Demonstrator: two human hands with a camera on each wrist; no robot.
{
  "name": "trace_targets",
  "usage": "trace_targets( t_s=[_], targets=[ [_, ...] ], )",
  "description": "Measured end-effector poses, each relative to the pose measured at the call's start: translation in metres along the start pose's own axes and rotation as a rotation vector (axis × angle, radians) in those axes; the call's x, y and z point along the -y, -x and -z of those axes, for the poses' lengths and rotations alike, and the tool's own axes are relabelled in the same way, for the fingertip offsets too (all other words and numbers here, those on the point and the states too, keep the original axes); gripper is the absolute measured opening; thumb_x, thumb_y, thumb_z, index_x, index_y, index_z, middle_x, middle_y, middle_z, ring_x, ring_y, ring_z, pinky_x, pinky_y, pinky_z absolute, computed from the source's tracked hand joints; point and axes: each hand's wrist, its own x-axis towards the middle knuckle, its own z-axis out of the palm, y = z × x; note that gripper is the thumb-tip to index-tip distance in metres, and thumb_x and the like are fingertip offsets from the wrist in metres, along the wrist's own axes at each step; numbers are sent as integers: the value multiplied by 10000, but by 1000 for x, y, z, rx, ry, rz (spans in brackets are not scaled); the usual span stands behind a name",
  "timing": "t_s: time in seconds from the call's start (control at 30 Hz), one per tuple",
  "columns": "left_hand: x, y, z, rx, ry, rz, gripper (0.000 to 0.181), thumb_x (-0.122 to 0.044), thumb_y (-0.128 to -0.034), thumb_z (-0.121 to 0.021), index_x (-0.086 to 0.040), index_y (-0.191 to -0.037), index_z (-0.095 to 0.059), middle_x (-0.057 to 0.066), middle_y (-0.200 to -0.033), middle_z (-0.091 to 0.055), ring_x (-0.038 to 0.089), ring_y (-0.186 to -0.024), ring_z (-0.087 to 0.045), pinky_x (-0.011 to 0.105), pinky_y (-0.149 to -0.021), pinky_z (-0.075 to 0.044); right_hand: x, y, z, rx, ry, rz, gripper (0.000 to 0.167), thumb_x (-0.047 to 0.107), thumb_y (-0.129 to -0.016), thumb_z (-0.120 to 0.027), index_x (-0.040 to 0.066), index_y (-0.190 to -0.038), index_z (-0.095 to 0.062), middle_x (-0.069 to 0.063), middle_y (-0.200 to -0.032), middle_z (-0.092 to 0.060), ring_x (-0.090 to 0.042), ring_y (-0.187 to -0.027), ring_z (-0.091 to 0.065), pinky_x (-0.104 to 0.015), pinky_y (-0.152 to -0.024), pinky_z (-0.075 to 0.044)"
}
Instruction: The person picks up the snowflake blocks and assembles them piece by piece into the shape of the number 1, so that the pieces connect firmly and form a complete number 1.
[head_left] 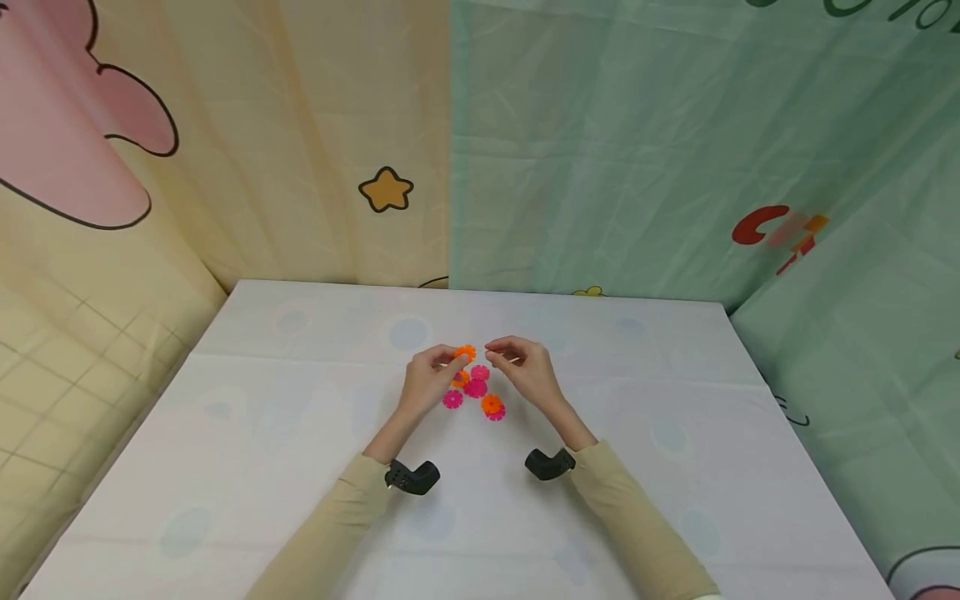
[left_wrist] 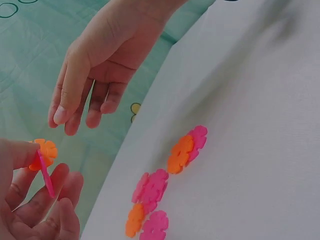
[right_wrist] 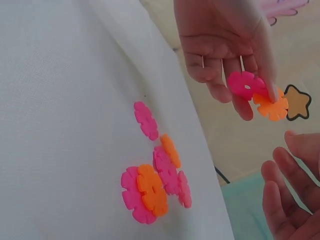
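Up above the table (head_left: 225, 467), the left hand (head_left: 427, 381) pinched an orange flower disc (right_wrist: 273, 107) and a pink flower disc (right_wrist: 244, 85), seemingly light, stiff and slick, best taken by their notched rims, while the right hand (head_left: 531, 371) hovered nearby, fingers loose, grasping nothing!

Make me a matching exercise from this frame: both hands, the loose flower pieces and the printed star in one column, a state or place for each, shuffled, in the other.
Column one
1. Left hand
2. Right hand
3. Loose flower pieces
4. Printed star

Column two
A. Lying on the white table
B. Empty, with fingers loosely bent
C. On the yellow curtain
D. Holding an orange piece and a pink piece

Right pairs: 1-D, 2-B, 3-A, 4-C
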Motion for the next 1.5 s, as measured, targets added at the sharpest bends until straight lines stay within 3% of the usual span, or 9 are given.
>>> trace_targets(
  t_s=[0.2, 0.43, 0.73, 0.93, 1.03, 1.23, 1.5],
  targets=[
    [7, 1, 6, -5, 23, 26, 220, -197, -925, -637, -4, -1027, -669, 184, -974, -721, 250, -757, -700, 336, -719, -570, -2, 2, -1, 23, 42, -65, 213, 155, -864, -715, 39, -1042, -698, -111, -978, -724, -216, -798, -652, -226, -702, -543],
    [12, 3, 12, -22, -3, 55, 215, -208, -933, -628, -9, -1004, -668, 188, -910, -725, 244, -740, -700, 188, -585, -472, -7, 6, -6, 59, 105, -177, 227, 140, -834, -734, 50, -1035, -679, -94, -960, -711, -187, -778, -618, -238, -665, -529],
    [22, 5, 17, -49, -53, 12, 195, -170, -921, -644, 8, -990, -679, 178, -877, -727, 287, -726, -672, 185, -530, -417, -10, 9, -16, 91, 168, -247, 262, 186, -790, -784, 74, -980, -642, -73, -900, -699, -162, -730, -615, -258, -673, -533],
    [23, 6, 18, -53, -91, 0, 177, -159, -908, -661, 3, -976, -682, 158, -840, -718, 284, -705, -647, 180, -551, -455, -12, 10, -22, 114, 244, -254, 317, 223, -766, -810, 67, -962, -616, -64, -852, -682, -146, -688, -609, -235, -614, -512],
    [23, 6, 18, -54, -106, 22, 171, -160, -902, -669, -10, -982, -685, 147, -870, -721, 260, -726, -658, 178, -588, -483, -12, 10, -25, 122, 291, -268, 378, 268, -744, -830, 69, -979, -611, -65, -853, -682, -147, -684, -593, -226, -595, -503],
    [25, 6, 17, -52, -126, 12, 162, -160, -900, -672, -21, -982, -689, 143, -955, -730, 209, -777, -694, 264, -715, -567, -11, 7, -30, 124, 326, -292, 417, 282, -737, -834, 64, -1005, -602, -83, -876, -680, -155, -683, -579, -224, -589, -506],
    [25, 5, 16, -50, -143, -21, 158, -160, -894, -680, -28, -978, -698, 130, -915, -735, 205, -766, -689, 264, -689, -553, -13, 8, -31, 127, 342, -279, 417, 248, -723, -847, 54, -1011, -617, -79, -849, -673, -158, -681, -571, -226, -585, -504]
  ],
)
